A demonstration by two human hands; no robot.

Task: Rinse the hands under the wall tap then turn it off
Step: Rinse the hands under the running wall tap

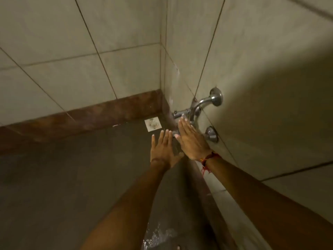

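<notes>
I see my left hand [164, 148] flat and open, fingers spread, just below the wall tap [195, 109]. My right hand [191, 139] is flat and open too, in front of the tap, with a red thread [209, 157] on its wrist. The floor drain [152, 123] lies left of the tap. Water splashes [156, 237] on the floor far below the tap.
</notes>
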